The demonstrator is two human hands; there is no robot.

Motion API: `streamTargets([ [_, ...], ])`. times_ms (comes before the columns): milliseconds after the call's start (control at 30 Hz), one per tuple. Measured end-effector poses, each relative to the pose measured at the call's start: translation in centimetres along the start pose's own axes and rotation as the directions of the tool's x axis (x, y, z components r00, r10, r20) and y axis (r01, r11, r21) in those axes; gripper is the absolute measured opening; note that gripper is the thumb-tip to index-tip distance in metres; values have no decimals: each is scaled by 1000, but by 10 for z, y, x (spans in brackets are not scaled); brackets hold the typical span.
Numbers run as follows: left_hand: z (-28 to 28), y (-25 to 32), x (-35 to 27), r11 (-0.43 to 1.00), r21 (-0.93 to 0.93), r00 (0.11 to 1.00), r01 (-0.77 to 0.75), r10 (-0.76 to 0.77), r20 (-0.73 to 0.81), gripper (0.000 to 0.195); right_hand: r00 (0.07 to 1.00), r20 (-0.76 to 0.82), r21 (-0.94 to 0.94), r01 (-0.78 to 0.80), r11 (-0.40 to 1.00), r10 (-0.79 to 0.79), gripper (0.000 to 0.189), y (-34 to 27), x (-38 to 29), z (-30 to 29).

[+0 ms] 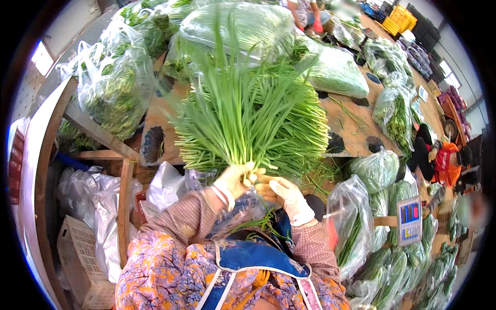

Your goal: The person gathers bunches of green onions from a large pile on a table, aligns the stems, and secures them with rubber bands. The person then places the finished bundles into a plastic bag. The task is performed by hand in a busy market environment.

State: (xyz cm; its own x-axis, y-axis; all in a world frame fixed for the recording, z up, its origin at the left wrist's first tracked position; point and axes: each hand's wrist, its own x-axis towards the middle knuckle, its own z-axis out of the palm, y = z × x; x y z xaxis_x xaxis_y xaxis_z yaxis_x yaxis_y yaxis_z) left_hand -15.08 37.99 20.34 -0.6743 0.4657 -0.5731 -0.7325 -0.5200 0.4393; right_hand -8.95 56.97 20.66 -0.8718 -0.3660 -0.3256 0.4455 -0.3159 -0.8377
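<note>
My left hand (pixel 234 181), in a light glove with a white band at the wrist, grips the pale stem ends of a bunch of garlic chives (pixel 236 128). The green leaves fan out upward, and their tips are blurred. Close by, my gloved right hand (pixel 285 195) has its fingers stretched toward the stem ends and nearly touching the left fingers. Nothing shows between its thumb and fingers. Behind the held bunch lies a large heap of garlic chives (pixel 306 116), with cut ends facing both sides.
Filled clear plastic bags of greens (pixel 236 29) stand behind the heap on a wooden board (pixel 350 120) with holes. A digital scale display (pixel 409 221) and bagged greens (pixel 374 172) are at right. A wooden frame (pixel 124 209) and plastic crate (pixel 79 255) stand left. Other people work farther off.
</note>
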Motion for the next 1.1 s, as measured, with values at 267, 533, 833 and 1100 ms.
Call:
streamTargets([
  [267,-25,-39,11,980,-175,974,92,-52,221,24,876,-333,-239,280,930,-349,45,15,-3,-13],
  [533,-31,-47,13,947,-304,934,108,8,357,28,856,-182,-878,80,472,-484,42,19,43,-1],
  [833,-41,-48,22,950,-275,951,149,-61,303,35,814,-200,14,559,829,-545,35,-34,-27,-16],
  [1100,-24,-57,9,992,-117,938,56,-12,345,39,852,-454,-636,-104,765,-262,63,-24,22,-5],
])
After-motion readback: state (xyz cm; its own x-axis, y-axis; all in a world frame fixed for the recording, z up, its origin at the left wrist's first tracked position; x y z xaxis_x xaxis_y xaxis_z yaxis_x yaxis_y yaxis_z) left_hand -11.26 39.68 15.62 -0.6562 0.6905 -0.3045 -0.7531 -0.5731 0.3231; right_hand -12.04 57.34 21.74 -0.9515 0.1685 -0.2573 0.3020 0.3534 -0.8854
